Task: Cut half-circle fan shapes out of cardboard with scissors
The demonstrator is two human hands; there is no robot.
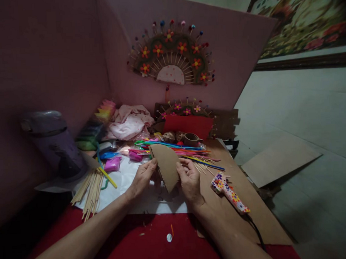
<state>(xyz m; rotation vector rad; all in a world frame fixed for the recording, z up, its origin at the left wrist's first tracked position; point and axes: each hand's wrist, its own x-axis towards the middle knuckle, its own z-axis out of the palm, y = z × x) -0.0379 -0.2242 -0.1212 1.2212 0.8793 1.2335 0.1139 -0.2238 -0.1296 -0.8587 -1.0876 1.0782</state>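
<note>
A half-round piece of brown cardboard is held up, tilted, between my two hands over the white paper. My left hand pinches its straight edge with thumb and fingers. On the curved edge, my right hand grips it, thumb in front and fingers partly behind. Behind the cardboard lie colored pipe cleaners and thin wooden sticks. To the right of my right hand, a flower-patterned glue gun rests on a brown board.
Wooden skewers, a purple tumbler and clay packets are at the left. Pink cloth, a red sheet and a roll of tape sit at the back. A decorated fan hangs on the upright panel.
</note>
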